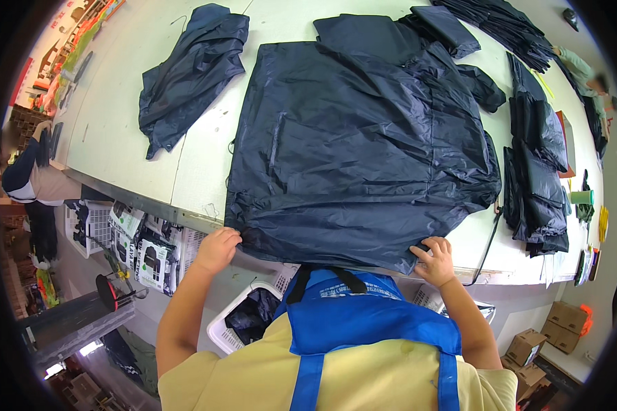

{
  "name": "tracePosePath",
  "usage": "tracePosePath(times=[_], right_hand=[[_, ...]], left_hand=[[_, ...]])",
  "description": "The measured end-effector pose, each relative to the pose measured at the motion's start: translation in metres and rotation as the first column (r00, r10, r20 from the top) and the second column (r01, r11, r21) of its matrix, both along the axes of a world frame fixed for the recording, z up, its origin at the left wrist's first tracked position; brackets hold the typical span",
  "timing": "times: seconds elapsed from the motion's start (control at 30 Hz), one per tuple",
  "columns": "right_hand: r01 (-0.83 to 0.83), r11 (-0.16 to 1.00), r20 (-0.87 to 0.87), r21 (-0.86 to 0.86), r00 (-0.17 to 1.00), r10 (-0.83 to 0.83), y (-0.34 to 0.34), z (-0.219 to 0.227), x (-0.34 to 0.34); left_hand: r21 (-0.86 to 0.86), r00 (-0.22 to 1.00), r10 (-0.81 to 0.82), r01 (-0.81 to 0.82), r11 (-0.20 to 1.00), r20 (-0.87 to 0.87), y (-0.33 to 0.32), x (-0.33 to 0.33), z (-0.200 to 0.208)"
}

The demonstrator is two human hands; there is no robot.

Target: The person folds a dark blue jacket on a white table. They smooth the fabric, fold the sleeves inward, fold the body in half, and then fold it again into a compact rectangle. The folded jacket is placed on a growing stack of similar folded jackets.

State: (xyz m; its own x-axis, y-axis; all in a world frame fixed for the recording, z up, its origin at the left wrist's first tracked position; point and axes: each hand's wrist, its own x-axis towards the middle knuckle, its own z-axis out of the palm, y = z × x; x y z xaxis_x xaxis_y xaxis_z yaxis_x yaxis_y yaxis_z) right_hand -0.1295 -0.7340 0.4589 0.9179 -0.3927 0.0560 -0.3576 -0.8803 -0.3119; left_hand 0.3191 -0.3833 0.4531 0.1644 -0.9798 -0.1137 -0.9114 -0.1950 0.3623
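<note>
Jacket (349,130), dark and shiny, is lying spread out in front of the person, with its bottom reaching the near edge of the white table (212,123). The left hand (219,248) is pinching the jacket's near left corner, fingers close together. The right hand (434,260) is holding the jacket's bottom edge, toward its right end, between thumb and fingers. The work is looking only partly done: the jacket is lying mostly flat, but wrinkles are showing all over, and it is not sitting in a neat fold yet. Right of the jacket, folded dark clothes (538,171) are resting in a stack, so those are looking finished. Left of the jacket, a rumpled dark garment (195,75) is lying loose.

The table is stretching out on both sides of the jacket. A green roll (582,197) is sitting farther right of it. Below the jacket, a white basket (216,332) is holding dark cloth. Far left of the jacket, a co-worker (34,164) is standing. Low and far right of the jacket, cardboard boxes (567,316) are sitting together.
</note>
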Motion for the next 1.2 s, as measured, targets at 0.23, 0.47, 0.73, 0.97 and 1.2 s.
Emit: tracePosePath(times=[0.23,0.47,0.73,0.97,1.2], right_hand=[[0.159,0.877,-0.187,0.454,0.979,-0.08,-0.03,0.012,-0.006],[0.381,0.924,-0.145,0.006,0.915,-0.377,-0.122,0.034,0.131],[0.478,0.878,-0.09,0.017,0.875,-0.475,-0.146,-0.052,0.147],[0.444,0.849,0.057,-0.286,0.892,-0.448,-0.117,-0.008,0.098],[0.584,0.811,-0.35,0.0,0.76,-0.548,-0.129,-0.033,0.017]], left_hand=[[0.467,0.644,0.502,-0.243,0.85,-0.578,-0.01,0.041,0.05],[0.206,0.254,0.554,-0.745,0.635,-0.793,-0.118,0.101,0.022],[-0.155,0.615,0.772,-0.788,0.595,-0.161,-0.119,0.054,0.001],[-0.015,0.931,0.234,-0.239,0.971,0.281,-0.201,-0.031,-0.007],[0.13,0.955,0.173,-0.208,0.969,0.243,-0.189,-0.03,-0.014]])
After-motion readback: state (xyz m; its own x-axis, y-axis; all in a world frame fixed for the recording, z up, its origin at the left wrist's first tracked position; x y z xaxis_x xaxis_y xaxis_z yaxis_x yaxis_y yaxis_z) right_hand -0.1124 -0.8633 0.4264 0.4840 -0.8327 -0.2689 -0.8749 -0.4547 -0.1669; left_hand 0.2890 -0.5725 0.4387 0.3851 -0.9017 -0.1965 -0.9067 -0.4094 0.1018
